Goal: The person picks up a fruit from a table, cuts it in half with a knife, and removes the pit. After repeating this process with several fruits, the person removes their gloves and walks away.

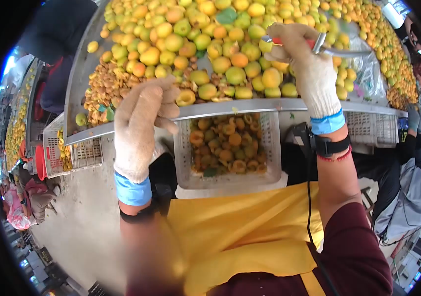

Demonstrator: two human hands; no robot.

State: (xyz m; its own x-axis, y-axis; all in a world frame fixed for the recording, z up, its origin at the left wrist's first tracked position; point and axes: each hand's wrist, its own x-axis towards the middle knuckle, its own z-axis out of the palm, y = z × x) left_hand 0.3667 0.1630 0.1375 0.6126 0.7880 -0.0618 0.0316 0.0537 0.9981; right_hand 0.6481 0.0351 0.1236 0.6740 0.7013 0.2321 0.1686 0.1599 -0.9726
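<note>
My right hand (310, 69), in a white knit glove, is closed around a pliers-like hand tool (346, 52) with a red grip and curved metal arms. It is over the front of a heap of yellow, orange and green apricots (235, 59). My left hand (144, 113), gloved too, hovers at the near edge of the metal table (279, 104), fingers loosely bent and thumb apart, with nothing visible in it. Beyond its fingers lie brown-orange scraps (103, 93). Below the edge, between my hands, a pale plastic crate (180, 153) holds split apricots (230, 145).
White crates (87, 155) stand at the left and a grey-white crate (373, 129) at the right, under the table. A clear plastic bag (371, 74) lies among the fruit. Other people sit at both sides, one in a grey garment (415, 190). A black cable (309, 197) hangs before me.
</note>
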